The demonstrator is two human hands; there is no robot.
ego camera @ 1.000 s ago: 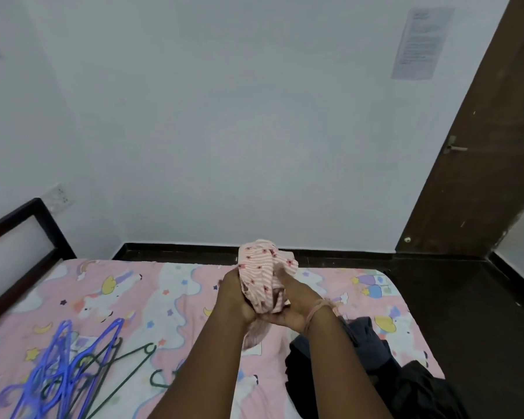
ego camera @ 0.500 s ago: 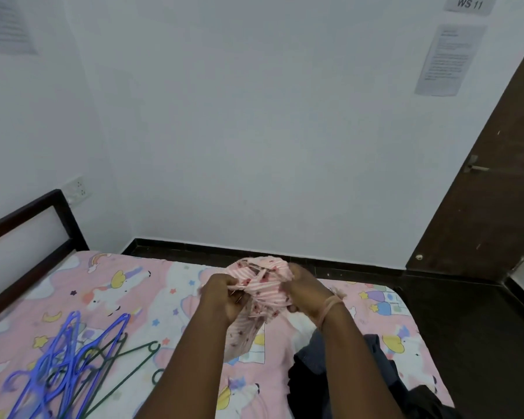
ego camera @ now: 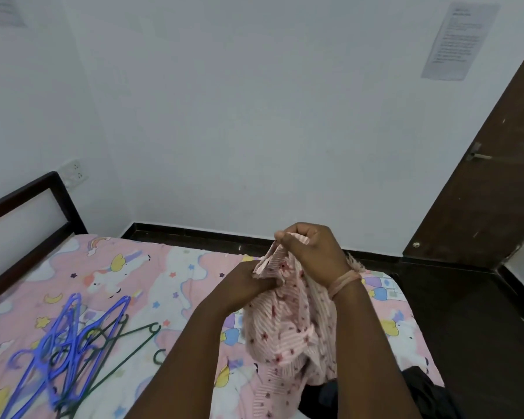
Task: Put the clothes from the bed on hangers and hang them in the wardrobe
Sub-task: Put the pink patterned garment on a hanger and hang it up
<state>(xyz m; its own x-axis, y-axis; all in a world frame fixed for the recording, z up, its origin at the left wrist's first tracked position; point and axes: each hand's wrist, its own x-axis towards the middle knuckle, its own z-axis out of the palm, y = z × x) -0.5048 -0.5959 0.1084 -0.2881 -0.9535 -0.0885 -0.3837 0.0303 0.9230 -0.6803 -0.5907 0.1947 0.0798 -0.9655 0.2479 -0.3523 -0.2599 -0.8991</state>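
A pink striped garment with small red flowers [ego camera: 288, 334] hangs above the bed between my hands. My right hand [ego camera: 313, 252] pinches its top edge, raised highest. My left hand [ego camera: 245, 282] grips the cloth just below and to the left, its fingers hidden in the folds. A pile of blue and dark green hangers [ego camera: 73, 343] lies on the bed at the lower left. Dark clothes [ego camera: 421, 394] lie on the bed at the lower right, partly hidden by my right arm. The wardrobe is out of view.
The bed [ego camera: 164, 273] has a pink unicorn sheet and a dark frame [ego camera: 28, 207] at the left. A white wall stands behind it, with a brown door [ego camera: 496, 176] at the right and dark floor [ego camera: 466, 313] beside the bed.
The bunched garment has opened and now hangs down in a long drape. My right hand rose with the top edge, and my left hand stayed lower. The camera view shifted slightly.
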